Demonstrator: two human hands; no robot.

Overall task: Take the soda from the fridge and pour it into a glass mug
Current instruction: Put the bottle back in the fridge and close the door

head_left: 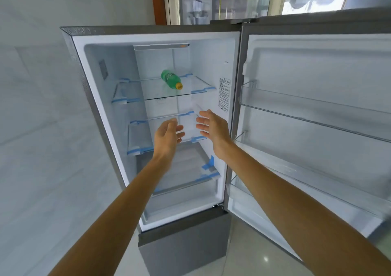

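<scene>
While both hands [190, 131] reach empty, the soda bottle [171, 79] lies on the top shelf [196, 87].

The open fridge [148, 30] stands on a pale tiled floor [243, 254]. Inside it are three glass shelves, one above the other, each with strips of blue tape at its corners. On the top shelf [196, 85] a green soda bottle [170, 79] lies on its side, its yellow cap pointing toward the front right. It is the only thing on that shelf. Nothing is visible on the middle shelf [190, 127] or the bottom shelf [190, 170].
</scene>
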